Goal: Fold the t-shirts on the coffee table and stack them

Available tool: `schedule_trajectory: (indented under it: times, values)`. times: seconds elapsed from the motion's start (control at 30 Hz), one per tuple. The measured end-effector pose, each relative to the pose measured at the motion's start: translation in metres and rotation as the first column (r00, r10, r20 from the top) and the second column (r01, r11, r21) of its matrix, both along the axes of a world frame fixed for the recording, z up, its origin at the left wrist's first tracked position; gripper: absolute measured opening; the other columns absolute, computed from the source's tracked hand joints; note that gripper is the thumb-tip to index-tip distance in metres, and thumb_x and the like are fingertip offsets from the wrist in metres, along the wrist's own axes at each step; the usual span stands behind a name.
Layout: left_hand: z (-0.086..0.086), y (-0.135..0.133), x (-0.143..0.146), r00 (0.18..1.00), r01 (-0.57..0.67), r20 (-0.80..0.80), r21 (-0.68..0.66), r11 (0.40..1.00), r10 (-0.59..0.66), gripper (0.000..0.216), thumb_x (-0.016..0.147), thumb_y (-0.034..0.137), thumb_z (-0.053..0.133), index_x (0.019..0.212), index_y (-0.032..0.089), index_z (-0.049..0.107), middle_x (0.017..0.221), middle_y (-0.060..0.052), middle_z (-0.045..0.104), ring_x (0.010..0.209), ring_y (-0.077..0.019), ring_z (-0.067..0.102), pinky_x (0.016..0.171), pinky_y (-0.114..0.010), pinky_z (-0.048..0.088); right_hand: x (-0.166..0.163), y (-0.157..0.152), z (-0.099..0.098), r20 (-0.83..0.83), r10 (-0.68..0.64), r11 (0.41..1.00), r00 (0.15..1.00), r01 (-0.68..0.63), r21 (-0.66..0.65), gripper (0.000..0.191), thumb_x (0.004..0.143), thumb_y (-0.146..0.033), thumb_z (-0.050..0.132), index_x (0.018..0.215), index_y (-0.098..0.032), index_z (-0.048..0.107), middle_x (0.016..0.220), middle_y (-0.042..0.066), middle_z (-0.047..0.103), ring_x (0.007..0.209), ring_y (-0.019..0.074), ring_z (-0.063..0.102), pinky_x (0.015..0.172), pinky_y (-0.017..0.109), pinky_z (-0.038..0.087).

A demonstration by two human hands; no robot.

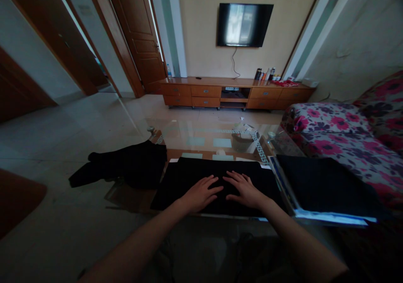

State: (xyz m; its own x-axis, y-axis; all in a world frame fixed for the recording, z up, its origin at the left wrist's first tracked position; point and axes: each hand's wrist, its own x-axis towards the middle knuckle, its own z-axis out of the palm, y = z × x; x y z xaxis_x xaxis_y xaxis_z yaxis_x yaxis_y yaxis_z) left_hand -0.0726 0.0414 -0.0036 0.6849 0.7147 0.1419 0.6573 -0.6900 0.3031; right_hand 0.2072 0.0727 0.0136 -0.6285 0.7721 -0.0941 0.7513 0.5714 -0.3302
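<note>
I look down through the head camera at two bare hands over a flat black cloth [225,207]; the cloth lies on a glass table [189,128], in the middle of its near side, with pale edges showing past its far corners. The left hand [201,193] is open, palm down, its fingers spread and pointing inward; the right hand [245,189] mirrors it, likewise open and flat, gripping nothing; the fingertips of the two come near each other with a narrow strip of cloth between them; both appear to rest on the fabric, though the dim light keeps me from telling how firmly they press.

To the left I see a black garment [141,163] lying loosely, part of it reaching past the table's edge; to the right a dark folded pile [327,186] sits on pale, bluish-edged sheets [333,218], near the flowered sofa [340,136]. Beyond the table I make out a low wooden cabinet [206,96] with several bottles [264,74] and a red item [285,83] on top; a television [245,24] hangs on the wall above it; a brown door [135,35] stands farther left.
</note>
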Motion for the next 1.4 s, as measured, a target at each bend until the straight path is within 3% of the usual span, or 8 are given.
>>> schedule_trajectory:
  times: [0.3, 0.43, 0.57, 0.7, 0.83, 1.0, 1.1, 1.4]
  values:
    - [-0.002, -0.003, -0.008, 0.996, -0.039, -0.081, -0.068, 0.997, 0.033, 0.071, 0.096, 0.065, 0.050, 0.159, 0.045, 0.025, 0.172, 0.002, 0.011, 0.157, -0.0318, 0.012, 0.124, -0.056, 0.021, 0.003, 0.001, -0.005, 0.075, -0.001, 0.999, 0.997, 0.004, -0.040, 0.088, 0.086, -0.078, 0.054, 0.160, -0.048, 0.018, 0.171, 0.001, 0.009, 0.157, 0.0356, 0.007, 0.118, 0.071, 0.002]
    - [0.002, -0.003, -0.007, 0.997, -0.050, -0.057, -0.103, 0.993, 0.045, 0.070, 0.096, 0.067, 0.046, 0.160, 0.044, 0.025, 0.171, 0.001, 0.015, 0.157, -0.0309, 0.014, 0.124, -0.055, 0.021, 0.002, -0.001, -0.005, 0.086, -0.005, 1.000, 0.996, 0.006, -0.020, 0.092, 0.083, -0.082, 0.053, 0.160, -0.048, 0.018, 0.172, 0.002, 0.006, 0.157, 0.0372, 0.006, 0.117, 0.073, 0.000]
    - [0.002, 0.006, -0.013, 0.977, -0.211, 0.030, -0.040, 0.977, 0.212, 0.056, 0.106, 0.049, 0.030, 0.160, 0.035, 0.029, 0.167, -0.002, 0.031, 0.155, -0.0225, 0.025, 0.124, -0.045, 0.026, -0.004, -0.005, -0.009, 0.042, -0.086, 0.995, 0.995, 0.084, 0.056, 0.076, 0.094, -0.075, 0.040, 0.161, -0.043, 0.024, 0.171, 0.002, 0.013, 0.157, 0.0325, 0.011, 0.120, 0.067, 0.008]
    - [-0.011, 0.012, -0.024, 0.919, -0.394, 0.023, 0.092, 0.914, 0.394, 0.060, 0.102, 0.051, 0.042, 0.159, 0.033, 0.034, 0.168, -0.003, 0.029, 0.156, -0.0289, 0.018, 0.126, -0.053, 0.020, -0.007, -0.006, -0.020, 0.034, -0.286, 0.940, 0.958, 0.273, 0.204, 0.065, 0.101, -0.064, 0.032, 0.160, -0.039, 0.030, 0.172, 0.003, 0.012, 0.157, 0.0327, 0.009, 0.120, 0.066, 0.009]
    - [-0.022, 0.010, -0.029, 0.893, -0.446, -0.007, 0.109, 0.888, 0.449, 0.062, 0.099, 0.054, 0.046, 0.157, 0.036, 0.037, 0.168, -0.001, 0.027, 0.157, -0.0317, 0.016, 0.125, -0.057, 0.020, -0.005, -0.006, -0.027, 0.078, -0.316, 0.926, 0.945, 0.290, 0.243, 0.068, 0.098, -0.067, 0.037, 0.159, -0.038, 0.034, 0.172, 0.003, 0.010, 0.157, 0.0357, 0.007, 0.120, 0.067, 0.005]
    - [-0.009, 0.003, -0.021, 0.917, -0.398, 0.022, 0.154, 0.905, 0.399, 0.060, 0.101, 0.046, 0.043, 0.158, 0.028, 0.038, 0.168, -0.005, 0.026, 0.157, -0.0269, 0.016, 0.127, -0.050, 0.018, -0.013, -0.015, -0.021, 0.040, -0.327, 0.916, 0.944, 0.306, 0.261, 0.066, 0.102, -0.061, 0.032, 0.158, -0.028, 0.039, 0.172, 0.007, 0.009, 0.157, 0.0319, 0.008, 0.123, 0.060, 0.010]
    - [-0.003, -0.001, -0.014, 0.952, -0.305, 0.005, 0.133, 0.943, 0.307, 0.060, 0.102, 0.045, 0.043, 0.159, 0.029, 0.034, 0.170, -0.003, 0.023, 0.157, -0.0243, 0.016, 0.127, -0.048, 0.019, -0.022, -0.024, -0.021, 0.020, -0.236, 0.935, 0.972, 0.221, 0.277, 0.063, 0.102, -0.059, 0.033, 0.157, -0.029, 0.041, 0.172, 0.005, 0.010, 0.158, 0.0297, 0.008, 0.124, 0.057, 0.010]
    - [-0.016, 0.007, -0.027, 0.955, -0.289, -0.049, 0.068, 0.955, 0.293, 0.060, 0.103, 0.055, 0.037, 0.160, 0.040, 0.027, 0.171, 0.002, 0.018, 0.157, -0.0230, 0.017, 0.125, -0.048, 0.022, -0.012, -0.021, -0.030, 0.027, -0.240, 0.947, 0.970, 0.228, 0.227, 0.061, 0.103, -0.059, 0.031, 0.160, -0.037, 0.034, 0.171, 0.000, 0.014, 0.157, 0.0266, 0.014, 0.125, 0.051, 0.015]
